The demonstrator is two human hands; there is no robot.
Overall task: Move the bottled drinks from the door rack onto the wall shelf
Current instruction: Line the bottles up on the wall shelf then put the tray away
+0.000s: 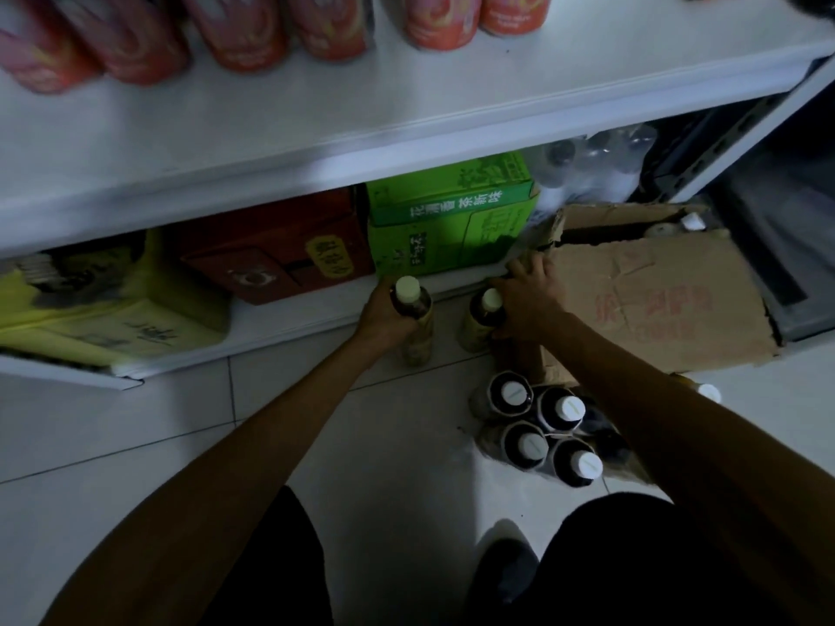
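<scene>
My left hand [384, 316] grips the neck of a dark tea bottle [415, 327] with a pale cap and a yellow-green label, held upright just in front of the bottom shelf [280, 318]. My right hand [526, 305] curls round a second, similar bottle [481, 323] beside it. Several more capped bottles [542, 426] stand in a cluster on the tiled floor under my right forearm. Above, a white shelf [406, 110] carries a row of pink-orange bottles [253, 29].
On the bottom shelf sit a green carton [447, 219], a red-brown carton [275, 250] and a yellow pack [113, 309]. A torn cardboard box [655, 300] lies to the right, with wrapped clear water bottles [587, 160] behind it. My knees fill the lower frame.
</scene>
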